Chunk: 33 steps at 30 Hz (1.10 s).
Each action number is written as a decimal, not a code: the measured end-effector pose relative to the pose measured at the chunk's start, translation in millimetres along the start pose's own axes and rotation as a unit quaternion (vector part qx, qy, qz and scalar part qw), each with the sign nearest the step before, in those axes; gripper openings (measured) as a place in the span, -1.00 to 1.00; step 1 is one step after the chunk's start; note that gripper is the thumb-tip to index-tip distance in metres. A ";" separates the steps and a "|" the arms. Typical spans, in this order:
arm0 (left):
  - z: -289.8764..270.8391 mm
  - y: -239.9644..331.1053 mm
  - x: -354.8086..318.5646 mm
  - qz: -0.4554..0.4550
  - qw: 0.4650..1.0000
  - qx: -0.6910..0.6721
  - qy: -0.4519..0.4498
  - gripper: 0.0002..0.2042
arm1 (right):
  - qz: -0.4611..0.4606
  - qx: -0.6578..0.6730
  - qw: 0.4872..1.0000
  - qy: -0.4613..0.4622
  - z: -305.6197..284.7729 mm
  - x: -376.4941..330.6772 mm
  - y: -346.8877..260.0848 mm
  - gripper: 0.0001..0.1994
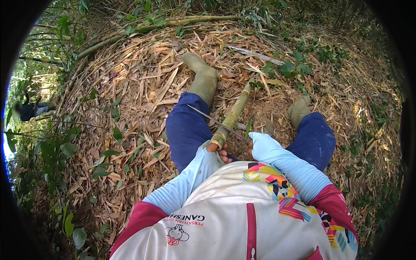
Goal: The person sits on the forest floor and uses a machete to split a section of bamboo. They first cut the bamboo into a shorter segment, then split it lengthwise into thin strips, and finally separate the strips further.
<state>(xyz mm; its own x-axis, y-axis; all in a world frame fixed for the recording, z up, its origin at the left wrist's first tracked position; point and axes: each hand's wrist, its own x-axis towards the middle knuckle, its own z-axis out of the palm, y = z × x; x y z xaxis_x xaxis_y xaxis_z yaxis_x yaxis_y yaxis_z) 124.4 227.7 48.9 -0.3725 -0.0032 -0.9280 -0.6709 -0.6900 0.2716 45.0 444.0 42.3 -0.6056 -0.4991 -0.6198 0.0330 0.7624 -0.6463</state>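
Observation:
A green bamboo shoot or stalk (236, 112) slants from the ground between my boots back toward my body. My left hand (218, 154) is closed around its near end, where a pale cut edge shows. Across the stalk lies a long thin knife blade (215, 121), its tip out to the left over my left knee. The grip of the knife is closed inside my right hand (255, 145), partly hidden by the light blue sleeve. Whether the blade bites into the stalk or only rests on it, I cannot tell.
My green boots (203, 84) stand apart on dry bamboo leaves and sheaths (143, 86). A long bamboo pole (173, 22) arcs across the far side. Leafy plants (65, 147) grow at the left, low vines (299, 65) at the far right. Another person (32, 111) is off to the left.

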 end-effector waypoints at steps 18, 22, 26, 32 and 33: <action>2.1 -10.1 10.3 0.012 0.991 0.135 -0.004 -0.84 | -0.115 -0.111 0.987 0.010 -23.2 7.0 -26.9 -0.71; 14.1 1.1 1.0 0.030 0.984 0.176 0.016 -0.84 | -0.107 -0.100 0.989 0.006 -24.0 7.6 -19.7 -0.71; 20.0 -2.8 -4.6 0.046 0.981 0.186 0.028 -0.85 | -0.094 -0.081 0.992 0.032 -21.0 12.1 -15.1 -0.71; 26.7 4.5 -11.6 0.027 0.985 0.170 0.022 -0.86 | -0.161 -0.059 0.981 0.091 2.6 15.9 7.8 -0.66; 25.6 5.3 -13.9 0.036 0.987 0.155 0.011 -0.87 | -0.127 -0.068 0.988 0.059 -2.9 17.6 3.8 -0.65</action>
<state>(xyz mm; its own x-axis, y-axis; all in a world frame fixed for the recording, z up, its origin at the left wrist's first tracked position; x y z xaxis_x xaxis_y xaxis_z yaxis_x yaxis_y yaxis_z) 109.6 242.6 69.8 -0.4153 -0.0622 -0.9076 -0.8078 -0.4336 0.3994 32.2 439.4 30.2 -0.6691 -0.6361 -0.3843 -0.2342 0.6712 -0.7033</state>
